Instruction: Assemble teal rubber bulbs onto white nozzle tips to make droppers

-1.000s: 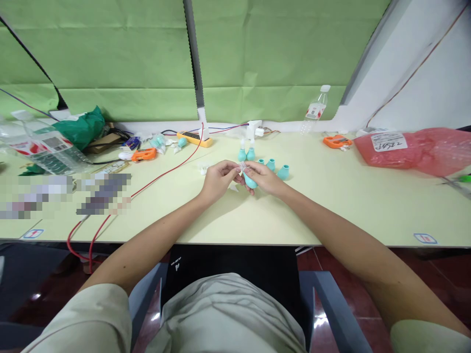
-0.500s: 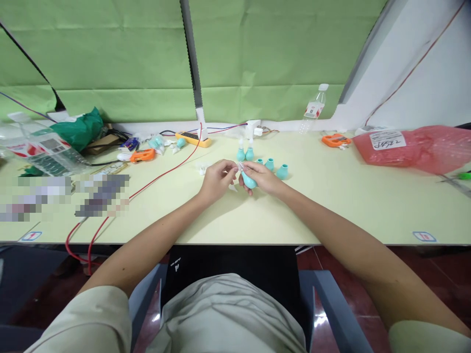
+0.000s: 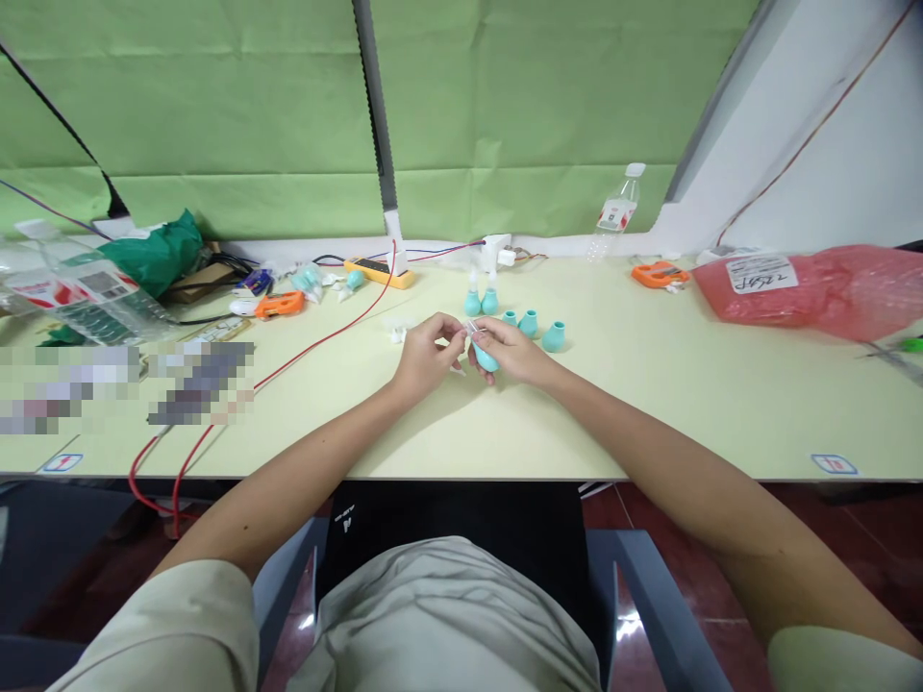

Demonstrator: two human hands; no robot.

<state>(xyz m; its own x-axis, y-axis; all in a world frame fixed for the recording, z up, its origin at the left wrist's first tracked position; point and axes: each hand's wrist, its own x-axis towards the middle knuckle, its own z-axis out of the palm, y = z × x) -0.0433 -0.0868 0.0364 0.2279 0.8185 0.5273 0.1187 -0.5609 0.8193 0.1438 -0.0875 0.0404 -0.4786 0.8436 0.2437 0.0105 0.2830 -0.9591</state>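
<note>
My right hand (image 3: 511, 348) is wrapped round a teal rubber squeeze bulb (image 3: 486, 359), tilted with its neck toward my left hand. At the bulb's neck a small clear-white plastic nozzle (image 3: 471, 327) shows between the two hands. My left hand (image 3: 425, 358) has thumb and forefinger pinched at this nozzle; its exact seating is hidden by the fingers. Below the left fingertips a small white tip (image 3: 459, 371) pokes out, and I cannot tell whether it is held or lying on the table. Two teal bulbs with clear nozzles (image 3: 481, 301) stand just behind my hands.
Several open-necked teal bulbs (image 3: 554, 336) stand right of my hands. Small white parts (image 3: 397, 333) lie to the left. A red cable (image 3: 317, 341) crosses the table (image 3: 649, 404). Farther out are a yellow multimeter (image 3: 382, 274), an orange tool (image 3: 660, 276), a red bag (image 3: 814, 293) and bottles (image 3: 616, 213).
The bulb in my right hand has turned slightly and sits a little more covered by the fingers. Both hands stay in almost the same place.
</note>
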